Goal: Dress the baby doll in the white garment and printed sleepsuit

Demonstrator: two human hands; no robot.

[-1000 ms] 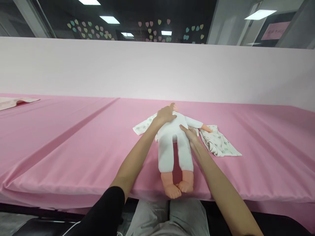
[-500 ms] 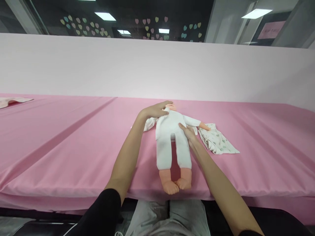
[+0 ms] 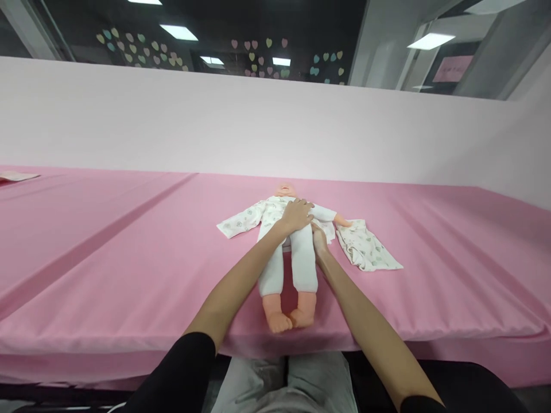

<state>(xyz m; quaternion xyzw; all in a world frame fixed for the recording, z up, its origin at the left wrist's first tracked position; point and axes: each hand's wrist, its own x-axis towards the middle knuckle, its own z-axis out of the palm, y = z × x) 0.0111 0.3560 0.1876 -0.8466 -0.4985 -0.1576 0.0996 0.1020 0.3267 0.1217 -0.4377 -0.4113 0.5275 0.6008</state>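
A baby doll (image 3: 305, 264) in a white cloth body lies on its back, feet toward me. My left hand (image 3: 298, 214) lies across its chest, fingers stretched out. At the doll's hip on the right, my right hand (image 3: 319, 240) grips its side; some of its fingers are hidden. A white printed baby shirt (image 3: 245, 221) covers the left of the chest, its sleeve stretched out to the left with no doll hand showing at the cuff. More white cloth shows under the doll's bare arm on the right.
Folded printed baby clothing (image 3: 365, 246) lies right of the doll, by its hand. The pink padded surface (image 3: 129, 258) runs back to a white wall (image 3: 215, 120). Another pale cloth (image 3: 17, 176) lies at the far left edge.
My left hand has moved from beside the doll's head down and right onto its chest. The shirt's front now covers the chest's left side. My right hand stays by the hip.
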